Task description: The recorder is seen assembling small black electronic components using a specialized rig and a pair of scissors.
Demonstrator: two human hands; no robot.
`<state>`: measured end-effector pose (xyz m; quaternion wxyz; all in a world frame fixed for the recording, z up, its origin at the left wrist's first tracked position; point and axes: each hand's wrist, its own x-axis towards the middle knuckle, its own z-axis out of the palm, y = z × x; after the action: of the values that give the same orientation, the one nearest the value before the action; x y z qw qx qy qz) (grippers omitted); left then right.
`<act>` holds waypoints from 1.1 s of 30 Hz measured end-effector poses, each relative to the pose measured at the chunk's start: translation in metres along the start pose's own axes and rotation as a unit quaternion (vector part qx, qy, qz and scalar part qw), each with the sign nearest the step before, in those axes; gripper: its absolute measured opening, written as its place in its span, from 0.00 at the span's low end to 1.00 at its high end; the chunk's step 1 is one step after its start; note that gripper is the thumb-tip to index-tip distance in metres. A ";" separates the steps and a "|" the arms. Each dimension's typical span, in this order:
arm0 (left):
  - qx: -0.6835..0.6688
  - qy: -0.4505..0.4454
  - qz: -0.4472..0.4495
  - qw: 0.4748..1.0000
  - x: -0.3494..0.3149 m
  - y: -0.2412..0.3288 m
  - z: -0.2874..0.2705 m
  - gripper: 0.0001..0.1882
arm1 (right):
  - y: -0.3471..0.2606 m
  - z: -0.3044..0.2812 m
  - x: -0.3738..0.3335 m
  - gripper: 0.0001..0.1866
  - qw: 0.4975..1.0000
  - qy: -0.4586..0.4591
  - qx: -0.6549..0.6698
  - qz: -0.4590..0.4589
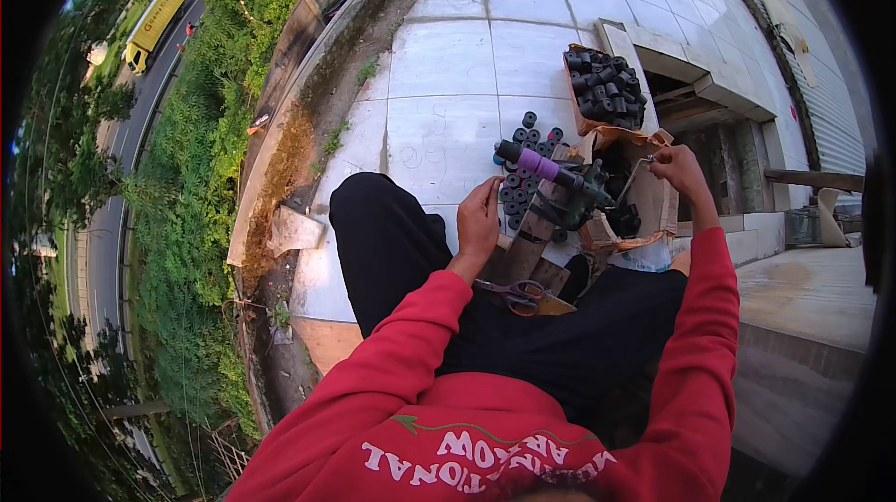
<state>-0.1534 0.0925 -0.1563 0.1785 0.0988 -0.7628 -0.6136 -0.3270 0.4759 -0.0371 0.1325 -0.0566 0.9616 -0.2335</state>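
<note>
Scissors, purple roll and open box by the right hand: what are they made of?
Scissors: probably greyish metal blades, with smooth plastic handles. Purple roll: smooth-looking, maybe rubber or plastic; I can't tell which. Open box: seemingly cardboard, matte brown, ragged-edged.

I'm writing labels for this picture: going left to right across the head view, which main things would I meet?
Yellow truck, left hand, purple roll, heap of black rolls, right hand, wooden plank.

Outdoor daylight. Floor: white tiles (pixel 441 59). Left: low weathered wall (pixel 271 187), then green bushes (pixel 191 166); farther left, grey road (pixel 114 199) with yellow truck (pixel 159 21) at far end. Right: ribbed pale sheet (pixel 831 96).
</note>
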 end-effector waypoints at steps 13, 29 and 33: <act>0.019 -0.001 -0.023 1.000 -0.001 -0.003 0.000 0.14 | -0.081 -0.009 -0.133 0.14 0.943 -0.327 0.063 -0.002; 0.023 0.022 -0.021 0.999 0.001 -0.001 -0.004 0.13 | 0.011 0.181 -0.044 0.23 0.822 -0.562 -0.056 0.076; 0.029 0.002 -0.062 0.998 0.002 0.007 -0.007 0.13 | 0.051 0.200 -0.022 0.18 0.881 -0.430 0.024 0.196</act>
<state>-0.1524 0.0871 -0.1483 0.1384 0.1519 -0.7721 -0.6013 -0.2522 0.4381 -0.2269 0.5778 0.0417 0.7953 -0.1786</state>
